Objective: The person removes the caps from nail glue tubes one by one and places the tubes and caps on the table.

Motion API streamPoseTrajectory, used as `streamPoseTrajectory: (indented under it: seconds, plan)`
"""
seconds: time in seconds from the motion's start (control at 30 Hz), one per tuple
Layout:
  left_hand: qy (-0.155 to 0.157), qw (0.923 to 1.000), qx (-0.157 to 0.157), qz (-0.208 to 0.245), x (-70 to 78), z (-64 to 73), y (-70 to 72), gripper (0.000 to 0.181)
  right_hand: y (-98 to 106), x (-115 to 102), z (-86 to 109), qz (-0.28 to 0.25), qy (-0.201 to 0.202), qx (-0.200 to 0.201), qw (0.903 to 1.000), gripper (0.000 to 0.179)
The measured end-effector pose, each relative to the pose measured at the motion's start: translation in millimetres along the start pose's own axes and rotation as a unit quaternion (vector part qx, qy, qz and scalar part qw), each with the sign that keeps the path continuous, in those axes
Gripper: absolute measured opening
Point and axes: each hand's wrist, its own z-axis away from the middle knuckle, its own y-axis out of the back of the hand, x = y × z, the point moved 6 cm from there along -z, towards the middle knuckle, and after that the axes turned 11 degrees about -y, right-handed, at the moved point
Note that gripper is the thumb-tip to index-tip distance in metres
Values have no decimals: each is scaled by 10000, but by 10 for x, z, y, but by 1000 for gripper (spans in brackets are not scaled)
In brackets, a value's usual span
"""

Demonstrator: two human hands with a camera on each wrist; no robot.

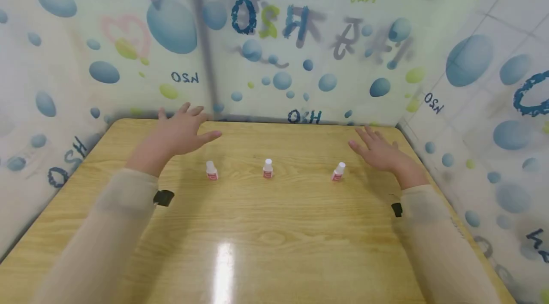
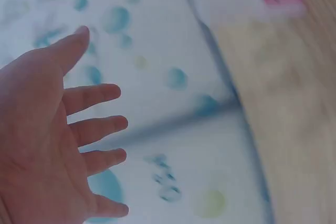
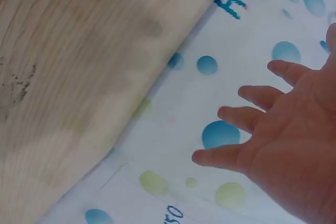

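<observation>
Three small white bottles with white caps and pink-red labels stand in a loose row on the wooden table: a left bottle (image 1: 212, 171), a middle bottle (image 1: 268, 169) and a right bottle (image 1: 338, 172). My left hand (image 1: 182, 130) is held with fingers spread, beyond and to the left of the left bottle. Its palm and straight fingers show in the left wrist view, where a blurred bottle (image 2: 252, 1) appears at the top. To the right of the right bottle, my right hand (image 1: 379, 151) also has its fingers spread. Both hands hold nothing.
The wooden table (image 1: 266, 237) meets a back wall sheet (image 1: 274, 61) printed with blue and green bubbles and letters. A similar sheet (image 1: 469, 146) rises along the right edge. Each sleeve has a small black tab (image 1: 163, 197) near the cuff.
</observation>
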Motion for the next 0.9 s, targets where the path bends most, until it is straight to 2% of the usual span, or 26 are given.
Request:
streamPoseTrajectory:
  seconds: [0.1, 0.2, 0.3, 0.4, 0.47, 0.57, 0.7, 0.8, 0.9]
  plan:
    - [-471, 9981, 363, -144, 495, 7, 150, 74, 44, -89, 78, -223, 302, -58, 9993, 85]
    - [-1141, 9904, 777, 14, 1022, -6, 211, 64, 58, -158, 149, -351, 612, -82, 9975, 84]
    - [-1754, 9776, 984, 620, 1485, -62, 148, 56, 35, -216, 210, -433, 880, -89, 9951, 85]
    - [-2005, 9652, 817, 1467, 1822, -200, -46, 50, -28, -275, 255, -479, 1094, -106, 9928, 82]
    - [-2002, 9564, 609, 2037, 1970, -343, -232, 47, -87, -306, 268, -496, 1224, -102, 9912, 78]
    - [-1743, 9394, 205, 2945, 2113, -575, -572, 45, -183, -320, 267, -574, 1337, -75, 9893, 68]
    - [-1379, 9193, -145, 3682, 2254, -843, -1001, 48, -276, -303, 268, -745, 1377, 34, 9877, 55]
    - [-1233, 9184, -167, 3756, 2354, -1007, -1231, 49, -308, -274, 282, -843, 1331, 190, 9873, 45]
    - [-1115, 9168, -105, 3833, 2426, -1132, -1367, 47, -313, -243, 299, -990, 1222, 370, 9869, 35]
